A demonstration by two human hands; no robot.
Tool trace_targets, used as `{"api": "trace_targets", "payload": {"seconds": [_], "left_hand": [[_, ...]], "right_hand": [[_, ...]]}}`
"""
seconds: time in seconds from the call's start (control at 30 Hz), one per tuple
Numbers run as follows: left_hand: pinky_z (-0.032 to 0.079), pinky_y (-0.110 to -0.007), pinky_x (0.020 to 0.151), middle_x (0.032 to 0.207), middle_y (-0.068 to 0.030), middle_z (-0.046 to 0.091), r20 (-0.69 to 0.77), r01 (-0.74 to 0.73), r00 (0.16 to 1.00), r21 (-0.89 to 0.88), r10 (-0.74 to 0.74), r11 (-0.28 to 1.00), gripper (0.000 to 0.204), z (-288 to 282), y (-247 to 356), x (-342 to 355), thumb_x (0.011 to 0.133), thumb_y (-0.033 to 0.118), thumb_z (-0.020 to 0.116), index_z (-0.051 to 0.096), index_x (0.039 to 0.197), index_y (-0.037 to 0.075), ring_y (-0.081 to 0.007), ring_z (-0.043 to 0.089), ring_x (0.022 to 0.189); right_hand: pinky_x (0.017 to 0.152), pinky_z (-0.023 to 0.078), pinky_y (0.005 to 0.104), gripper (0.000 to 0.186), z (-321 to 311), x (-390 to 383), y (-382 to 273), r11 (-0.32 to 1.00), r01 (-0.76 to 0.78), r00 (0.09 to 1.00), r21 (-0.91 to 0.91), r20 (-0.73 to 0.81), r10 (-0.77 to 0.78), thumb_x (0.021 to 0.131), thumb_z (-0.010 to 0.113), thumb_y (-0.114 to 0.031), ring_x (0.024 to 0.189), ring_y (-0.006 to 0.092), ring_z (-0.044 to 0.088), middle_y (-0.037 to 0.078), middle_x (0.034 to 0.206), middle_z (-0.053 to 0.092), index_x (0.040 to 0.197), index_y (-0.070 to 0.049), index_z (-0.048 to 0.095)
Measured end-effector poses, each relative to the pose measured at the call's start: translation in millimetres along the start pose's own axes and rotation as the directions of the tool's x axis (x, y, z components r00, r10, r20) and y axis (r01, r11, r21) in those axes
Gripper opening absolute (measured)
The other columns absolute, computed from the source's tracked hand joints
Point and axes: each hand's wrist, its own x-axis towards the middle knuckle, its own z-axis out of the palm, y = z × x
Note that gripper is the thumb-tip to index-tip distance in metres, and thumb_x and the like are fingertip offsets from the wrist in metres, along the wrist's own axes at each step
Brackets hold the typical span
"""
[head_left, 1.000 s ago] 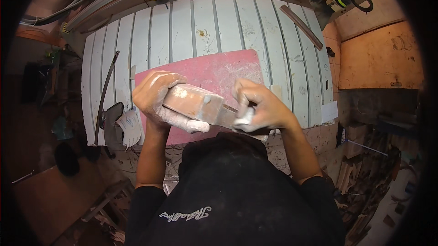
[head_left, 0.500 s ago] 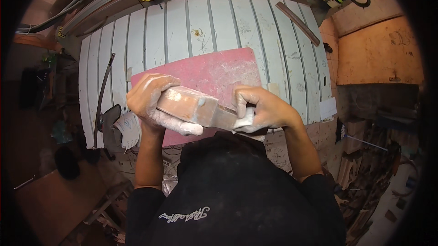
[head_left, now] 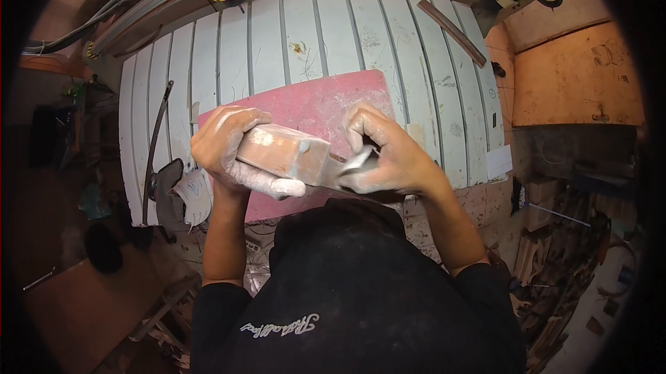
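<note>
The left hand clasps a brown rectangular wooden block. Opposite, the right hand pinches a folded white scrap.

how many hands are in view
2: the left hand grips a brown block; the right hand holds a whitish piece by the block's narrower end.

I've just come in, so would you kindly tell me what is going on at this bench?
A person's dusty left hand grips a brown, block-shaped, wooden-looking workpiece. The right hand pinches a small, whitish, thin piece at the workpiece's narrower end. Below them, a flat pink sheet lies on a white slatted table.
</note>
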Motion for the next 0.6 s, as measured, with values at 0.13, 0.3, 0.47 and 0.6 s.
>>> {"api": "trace_targets", "payload": {"seconds": [0.13, 0.3, 0.47, 0.6], "left_hand": [[0.059, -0.035, 0.065, 0.074, -0.0099, 0.072, 0.02, -0.031, 0.999, 0.031, 0.031, 0.999, 0.09, 0.0, -1.5, -2.0, 0.06, 0.085, 0.083, 0.069, 0.082, -0.001, -0.0264, 0.073, 0.068], [0.058, -0.036, 0.065, 0.074, -0.0107, 0.072, 0.03, 0.007, 1.0, 0.02, -0.007, 1.0, 0.089, -1.4, 2.0, -2.7, 0.06, 0.084, 0.084, 0.069, 0.081, -0.001, -0.0272, 0.073, 0.068], [0.058, -0.036, 0.065, 0.074, -0.0105, 0.071, 0.006, 0.0, 1.0, -0.009, 0.0, 1.0, 0.087, -0.6, 2.6, -1.7, 0.061, 0.083, 0.085, 0.07, 0.081, -0.001, -0.0272, 0.073, 0.069], [0.058, -0.036, 0.067, 0.075, -0.0101, 0.072, 0.023, 0.02, 1.0, 0.007, -0.02, 1.0, 0.087, -5.4, 0.7, -4.6, 0.064, 0.084, 0.082, 0.068, 0.081, -0.001, -0.0275, 0.073, 0.069]], "right_hand": [[0.077, 0.042, 0.0314, 0.045, -12.5, -7.5, 5.8, 0.996, -0.093, 0.988, -0.012, 0.124, 0.094, 0.067, 0.088, -0.014, 0.087, 0.0174, 0.046, 0.004, 0.095, 0.045, 0.091, -0.01, 0.049], [0.077, 0.042, 0.0311, 0.048, 0.6, -0.6, 1.3, 1.0, -0.013, 1.0, -0.003, -0.016, 0.013, 0.065, 0.088, -0.017, 0.086, 0.0181, 0.045, 0.004, 0.097, 0.045, 0.091, -0.009, 0.048], [0.076, 0.041, 0.0312, 0.045, -1.5, 2.2, 6.2, 0.998, 0.045, 0.999, -0.047, 0.015, -0.045, 0.067, 0.085, -0.012, 0.086, 0.0176, 0.044, 0.004, 0.096, 0.044, 0.091, -0.009, 0.048], [0.075, 0.039, 0.0309, 0.044, -4.3, -4.9, 1.2, 0.995, -0.096, 0.988, 0.004, 0.122, 0.095, 0.068, 0.085, -0.013, 0.085, 0.0186, 0.043, 0.004, 0.095, 0.043, 0.089, -0.009, 0.047]]}}
